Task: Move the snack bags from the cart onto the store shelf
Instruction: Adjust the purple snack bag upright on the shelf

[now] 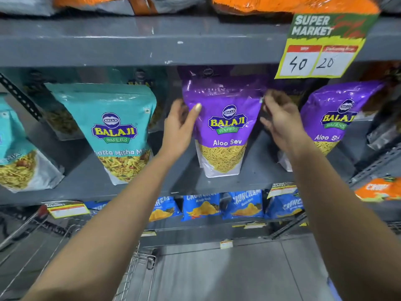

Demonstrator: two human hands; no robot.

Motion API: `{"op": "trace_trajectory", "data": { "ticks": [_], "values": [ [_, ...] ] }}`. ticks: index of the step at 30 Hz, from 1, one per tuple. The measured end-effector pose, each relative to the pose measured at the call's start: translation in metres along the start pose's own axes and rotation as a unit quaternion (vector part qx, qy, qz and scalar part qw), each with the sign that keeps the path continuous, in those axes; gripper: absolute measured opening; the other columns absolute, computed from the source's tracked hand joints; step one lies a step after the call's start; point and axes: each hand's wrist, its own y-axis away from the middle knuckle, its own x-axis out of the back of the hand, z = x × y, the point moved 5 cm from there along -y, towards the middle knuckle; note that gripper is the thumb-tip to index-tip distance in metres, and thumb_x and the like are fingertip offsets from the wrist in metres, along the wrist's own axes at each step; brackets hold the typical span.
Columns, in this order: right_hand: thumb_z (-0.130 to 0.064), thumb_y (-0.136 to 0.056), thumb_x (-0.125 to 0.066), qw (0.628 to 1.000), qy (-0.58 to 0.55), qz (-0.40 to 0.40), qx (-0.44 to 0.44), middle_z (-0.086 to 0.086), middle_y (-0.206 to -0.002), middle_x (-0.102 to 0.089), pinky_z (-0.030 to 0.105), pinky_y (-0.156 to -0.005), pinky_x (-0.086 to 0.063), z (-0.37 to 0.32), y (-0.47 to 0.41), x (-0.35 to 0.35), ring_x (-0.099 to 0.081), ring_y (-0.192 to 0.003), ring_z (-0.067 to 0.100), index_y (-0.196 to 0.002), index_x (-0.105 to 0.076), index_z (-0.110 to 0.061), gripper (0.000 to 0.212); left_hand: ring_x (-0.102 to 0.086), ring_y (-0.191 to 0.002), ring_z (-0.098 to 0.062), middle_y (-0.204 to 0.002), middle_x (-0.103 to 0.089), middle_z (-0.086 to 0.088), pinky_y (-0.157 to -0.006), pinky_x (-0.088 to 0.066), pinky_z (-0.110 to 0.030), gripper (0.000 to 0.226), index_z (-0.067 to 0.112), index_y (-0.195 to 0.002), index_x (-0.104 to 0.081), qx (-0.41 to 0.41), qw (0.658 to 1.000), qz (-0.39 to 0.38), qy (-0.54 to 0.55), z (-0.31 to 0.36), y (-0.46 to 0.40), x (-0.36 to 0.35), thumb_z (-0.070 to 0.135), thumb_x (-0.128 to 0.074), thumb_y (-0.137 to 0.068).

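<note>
A purple Aloo Sev snack bag point(223, 127) stands upright on the grey middle shelf point(86, 183). My left hand point(180, 127) grips its left edge, thumb across the front near the top. My right hand point(280, 118) hovers at the bag's right edge with fingers apart; whether it touches the bag is unclear. A second purple Aloo Sev bag point(332, 118) stands to the right, partly hidden by my right arm. The wire cart point(138, 272) shows at the bottom left, its contents out of view.
Teal Balaji mix bags point(115, 131) stand to the left on the same shelf. Blue chip bags point(221, 207) fill the shelf below, orange bags point(293, 5) the one above. A yellow price sign point(319, 46) hangs at upper right. Grey floor lies below.
</note>
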Motion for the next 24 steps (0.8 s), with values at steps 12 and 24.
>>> {"op": "trace_trajectory", "data": {
  "ticks": [12, 24],
  "values": [
    [-0.027, -0.063, -0.090, 0.961, 0.195, -0.168, -0.096, 0.009, -0.126, -0.065, 0.032, -0.099, -0.053, 0.094, 0.029, 0.007, -0.065, -0.112, 0.018, -0.132, -0.043, -0.016, 0.084, -0.064, -0.110, -0.004, -0.129, -0.063, 0.003, -0.095, -0.055, -0.032, 0.090, 0.020, -0.137, -0.040, 0.194, 0.972, -0.126, -0.036, -0.082, 0.047, -0.017, 0.040, -0.086, -0.063],
    [-0.014, -0.071, -0.086, 0.951, 0.254, -0.156, -0.086, 0.009, -0.126, -0.063, 0.017, -0.082, -0.048, 0.140, 0.050, 0.011, -0.063, -0.113, 0.022, -0.131, -0.044, -0.012, 0.073, -0.067, -0.104, -0.007, -0.114, -0.067, 0.012, -0.093, -0.054, -0.029, 0.064, 0.028, -0.124, -0.053, 0.192, 0.966, -0.147, -0.092, -0.115, 0.073, -0.025, 0.031, -0.085, -0.069]
  ]
}}
